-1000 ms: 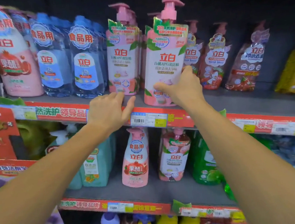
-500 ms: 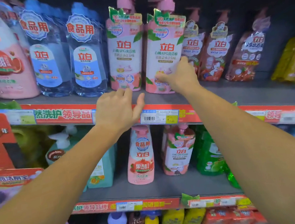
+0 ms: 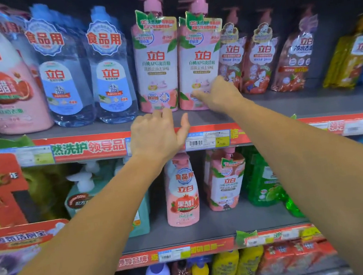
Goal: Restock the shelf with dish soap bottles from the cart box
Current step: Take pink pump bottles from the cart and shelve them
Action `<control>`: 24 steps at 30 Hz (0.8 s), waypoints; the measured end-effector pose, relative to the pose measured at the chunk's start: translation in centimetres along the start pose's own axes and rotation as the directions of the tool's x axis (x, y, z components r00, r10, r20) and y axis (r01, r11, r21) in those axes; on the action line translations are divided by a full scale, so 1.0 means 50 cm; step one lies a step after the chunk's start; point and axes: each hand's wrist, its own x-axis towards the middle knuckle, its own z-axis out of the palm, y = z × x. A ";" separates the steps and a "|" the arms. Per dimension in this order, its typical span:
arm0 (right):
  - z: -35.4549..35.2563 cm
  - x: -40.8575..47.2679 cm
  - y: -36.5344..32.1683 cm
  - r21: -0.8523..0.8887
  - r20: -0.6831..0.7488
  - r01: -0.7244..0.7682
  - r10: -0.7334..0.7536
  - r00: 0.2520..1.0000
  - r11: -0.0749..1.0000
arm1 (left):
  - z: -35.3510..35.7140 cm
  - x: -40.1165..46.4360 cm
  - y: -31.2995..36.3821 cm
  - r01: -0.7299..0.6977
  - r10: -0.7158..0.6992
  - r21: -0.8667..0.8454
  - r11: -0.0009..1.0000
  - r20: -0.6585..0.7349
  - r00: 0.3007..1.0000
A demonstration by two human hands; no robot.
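Now two pink pump bottles [image 3: 156,65] front; right hand [image 3: 218,93] touches one, left hand [image 3: 155,135] empty.

One camera, on my head, faces forward and slightly down at the upper shelf [image 3: 263,111] from close range, at arm's reach. Lower shelves fill the bottom of the frame.

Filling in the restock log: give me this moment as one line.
right hand: touching right pink pump bottle | left hand: empty, at shelf edge | bottles: upright, side by side
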 end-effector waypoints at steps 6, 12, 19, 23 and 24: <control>-0.013 -0.102 0.026 -0.214 0.038 0.005 0.003 0.999 0.977 | -0.012 0.004 -0.005 -0.009 0.010 -0.008 1.000 0.079 0.997; 0.037 -0.221 0.070 -0.442 -0.057 0.215 -0.266 0.962 0.871 | -0.021 0.008 -0.022 -0.040 0.047 -0.082 0.996 0.090 0.995; 0.093 -0.335 0.153 -0.458 -0.091 0.303 -0.384 0.919 0.835 | -0.029 -0.097 0.033 -0.099 0.114 -0.188 0.977 0.068 0.991; 0.098 -0.401 0.240 -0.472 -0.039 0.254 -0.308 0.951 0.844 | -0.065 -0.207 0.164 -0.054 0.129 -0.248 0.967 0.296 0.946; 0.095 -0.427 0.267 -0.454 -0.051 0.198 -0.247 0.968 0.869 | -0.074 -0.233 0.203 -0.046 0.153 -0.291 0.956 0.356 0.922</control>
